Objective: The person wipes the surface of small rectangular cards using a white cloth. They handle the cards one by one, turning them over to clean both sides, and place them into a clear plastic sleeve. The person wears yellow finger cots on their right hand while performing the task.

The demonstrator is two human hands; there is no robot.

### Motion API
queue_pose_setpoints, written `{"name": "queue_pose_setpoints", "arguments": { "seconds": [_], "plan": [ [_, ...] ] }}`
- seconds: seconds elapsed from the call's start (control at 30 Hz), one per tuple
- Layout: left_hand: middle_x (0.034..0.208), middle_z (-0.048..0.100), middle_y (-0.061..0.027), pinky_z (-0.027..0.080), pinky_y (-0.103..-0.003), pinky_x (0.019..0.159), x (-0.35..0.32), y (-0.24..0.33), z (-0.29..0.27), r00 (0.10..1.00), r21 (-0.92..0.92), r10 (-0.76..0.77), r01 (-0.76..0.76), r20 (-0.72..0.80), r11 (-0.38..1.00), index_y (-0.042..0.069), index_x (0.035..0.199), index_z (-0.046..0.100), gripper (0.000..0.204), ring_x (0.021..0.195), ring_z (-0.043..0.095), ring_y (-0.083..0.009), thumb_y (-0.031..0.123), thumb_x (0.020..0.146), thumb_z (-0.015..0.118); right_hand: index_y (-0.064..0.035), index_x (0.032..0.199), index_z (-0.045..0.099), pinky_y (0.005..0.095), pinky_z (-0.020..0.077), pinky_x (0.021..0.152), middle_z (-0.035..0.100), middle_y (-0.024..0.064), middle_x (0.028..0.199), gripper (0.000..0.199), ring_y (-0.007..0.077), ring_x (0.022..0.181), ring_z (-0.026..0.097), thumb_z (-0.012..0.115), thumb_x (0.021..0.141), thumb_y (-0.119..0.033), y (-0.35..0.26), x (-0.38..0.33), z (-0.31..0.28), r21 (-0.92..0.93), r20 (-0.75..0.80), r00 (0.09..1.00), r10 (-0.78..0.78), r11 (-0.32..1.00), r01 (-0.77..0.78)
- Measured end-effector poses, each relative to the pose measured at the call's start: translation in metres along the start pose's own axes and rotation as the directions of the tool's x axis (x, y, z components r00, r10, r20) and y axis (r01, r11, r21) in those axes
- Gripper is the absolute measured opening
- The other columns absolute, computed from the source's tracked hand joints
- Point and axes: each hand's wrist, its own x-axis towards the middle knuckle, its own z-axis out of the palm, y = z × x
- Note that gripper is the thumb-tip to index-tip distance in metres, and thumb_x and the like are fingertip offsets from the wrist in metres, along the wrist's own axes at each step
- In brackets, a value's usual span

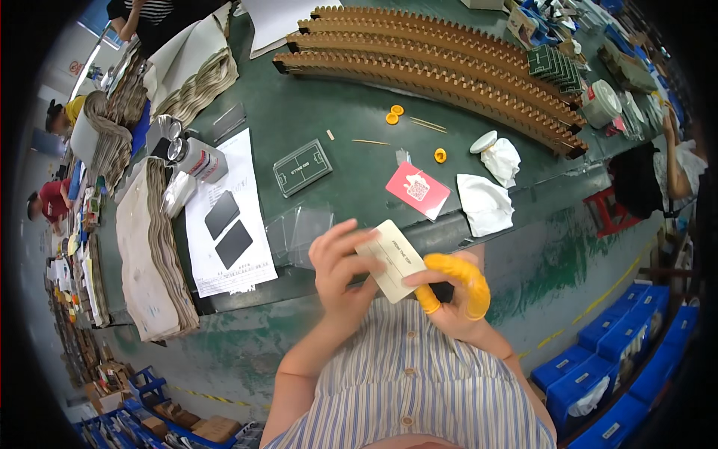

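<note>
A cream card with dark print is tilted in front of my striped shirt, above the table's near edge. My right hand pinches it at its right side, with yellow finger cots on some fingers. My left hand reaches over the card's left side; its fingers are spread and smeared by motion, so I cannot tell if they grip it. Beyond the hands lie a red card with a white pattern and a dark green boxed pack. Clear plastic film lies by my left hand.
Long brown slotted racks stretch across the back, with green packs at their right. Crumpled white cloths, yellow finger cots and wooden sticks lie nearer. A printed sheet, a metal-topped bottle and stacked paper are left.
</note>
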Motion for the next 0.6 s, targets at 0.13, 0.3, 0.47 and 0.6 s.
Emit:
{"name": "queue_pose_setpoints", "arguments": {
  "seconds": [0.13,0.3,0.47,0.6],
  "plan": [
    [0.123,0.052,-0.0123,0.037,-0.034,0.1,-0.008,0.001,0.026,0.865,-0.672,-0.497,0.408,0.068,0.618,0.004,0.124,0.045,0.049,0.114,0.052,-0.02,-0.004,0.078,0.059,-0.0188,0.085,0.074,0.0254,0.0406,0.076,0.055,-0.004,0.089,0.025,0.0141,0.089,0.045,0.075,0.068,0.0,0.01,-0.019,0.014,0.021,-0.105,0.993,0.052,0.999,-0.05],
    [0.126,0.054,-0.0117,0.04,-0.031,0.098,-0.012,0.009,0.018,0.604,-0.808,-0.579,0.56,0.548,-0.182,-0.003,0.131,0.041,0.041,0.117,0.052,-0.0167,0.003,0.092,0.048,-0.013,0.094,0.073,0.0212,0.0456,0.069,0.054,0.0013,0.1,0.038,0.0123,0.089,0.05,0.076,0.064,0.009,0.023,-0.017,0.012,-0.045,-0.166,0.98,-0.109,0.994,0.103],
    [0.114,0.062,-0.0118,0.045,-0.026,0.089,-0.004,0.014,0.019,0.637,-0.76,-0.58,0.648,0.508,0.046,-0.002,0.128,0.045,0.038,0.104,0.06,-0.0136,0.004,0.091,0.053,-0.0145,0.096,0.071,0.0248,0.0437,0.072,0.061,-0.0012,0.098,0.036,0.0144,0.092,0.049,0.075,0.066,0.006,0.024,-0.019,0.014,-0.007,-0.153,0.988,-0.031,1.0,0.031],
    [0.099,0.068,-0.01,0.049,-0.022,0.078,0.004,0.02,0.013,0.674,-0.689,-0.558,0.687,0.485,0.231,-0.001,0.12,0.049,0.034,0.089,0.064,-0.0113,0.003,0.089,0.059,-0.0121,0.1,0.067,0.0286,0.0395,0.077,0.06,0.0013,0.105,0.039,0.0179,0.093,0.047,0.075,0.065,0.0,0.021,-0.012,0.006,-0.12,-0.057,0.989,-0.136,0.984,0.128]
  ]
}}
